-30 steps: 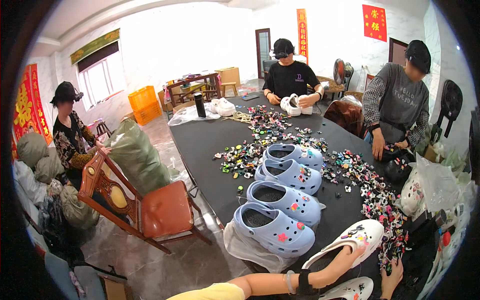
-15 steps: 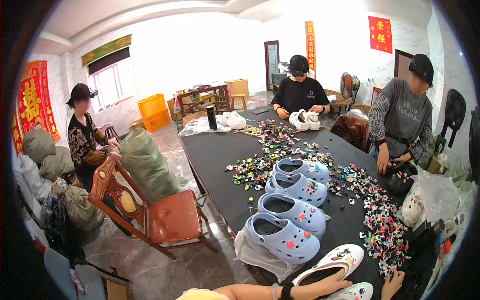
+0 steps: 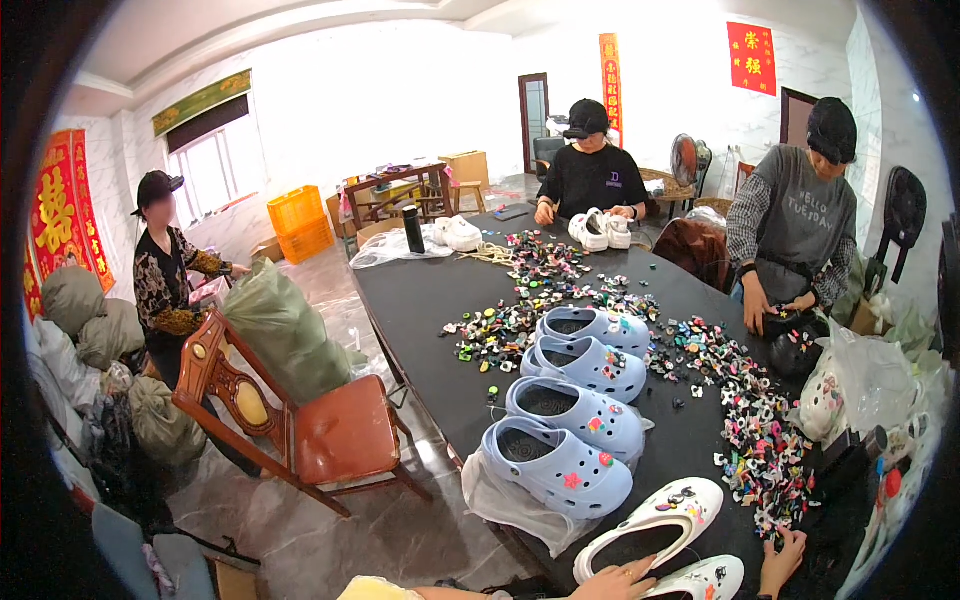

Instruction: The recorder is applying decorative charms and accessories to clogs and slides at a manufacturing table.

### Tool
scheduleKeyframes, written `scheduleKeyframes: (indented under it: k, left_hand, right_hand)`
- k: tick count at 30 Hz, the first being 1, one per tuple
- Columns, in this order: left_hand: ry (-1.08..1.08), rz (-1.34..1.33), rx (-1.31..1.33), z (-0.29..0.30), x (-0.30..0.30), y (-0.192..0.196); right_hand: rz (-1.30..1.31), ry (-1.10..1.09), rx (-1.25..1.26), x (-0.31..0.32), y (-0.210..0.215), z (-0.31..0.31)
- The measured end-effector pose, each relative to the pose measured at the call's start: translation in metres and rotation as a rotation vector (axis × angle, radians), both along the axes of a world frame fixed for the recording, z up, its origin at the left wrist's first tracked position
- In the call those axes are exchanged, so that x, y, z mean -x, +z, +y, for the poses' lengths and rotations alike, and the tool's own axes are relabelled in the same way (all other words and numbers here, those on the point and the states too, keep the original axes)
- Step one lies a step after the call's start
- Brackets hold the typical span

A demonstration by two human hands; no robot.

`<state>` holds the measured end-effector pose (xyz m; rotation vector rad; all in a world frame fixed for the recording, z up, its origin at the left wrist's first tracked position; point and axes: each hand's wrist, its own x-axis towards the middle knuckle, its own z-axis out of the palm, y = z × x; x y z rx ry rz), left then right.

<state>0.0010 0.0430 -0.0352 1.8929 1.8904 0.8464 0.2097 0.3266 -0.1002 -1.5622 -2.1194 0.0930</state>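
At the table's near edge lies a pair of white clogs, the farther clog [image 3: 690, 500] with charms on its toe and the nearer clog [image 3: 712, 578] cut off by the lower edge. My left hand [image 3: 618, 580] grips the pair around the heel end, its fingers curled. To its right, my right hand [image 3: 784, 562] touches the near end of a long heap of colourful shoe charms [image 3: 765, 455]. Its fingers are bent together at the tips; whatever is between them is too small to make out. Beyond the white pair stand several light-blue clogs [image 3: 560, 480] in a row, decorated with charms.
A clear plastic bag [image 3: 872, 372] bulges at the table's right side. Across the table a person [image 3: 592, 175] handles white shoes [image 3: 600, 230]; another person [image 3: 800, 220] works at a black clog [image 3: 797, 350]. A wooden chair [image 3: 340, 440] and a green sack [image 3: 290, 330] stand left.
My left hand has drawn back toward the lower edge, from across the white clogs to their heel end. My right hand has stayed at the charm heap. The view has shifted slightly.
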Motion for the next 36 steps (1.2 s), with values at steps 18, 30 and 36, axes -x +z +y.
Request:
scheduleKeyframes:
  k: [18, 30, 36]
  left_hand:
    - [0.292, -0.115, -0.223, 0.031, 0.006, 0.002]
    - [0.237, 0.086, -0.210, 0.036, -0.001, -0.001]
    - [0.290, 0.026, -0.231, 0.041, 0.001, -0.003]
  right_hand:
    - [0.464, 0.105, -0.232, -0.009, -0.010, 0.021]
    - [0.165, 0.182, -0.001, 0.006, 0.008, -0.002]
    - [0.237, 0.272, -0.076, 0.001, -0.002, 0.011]
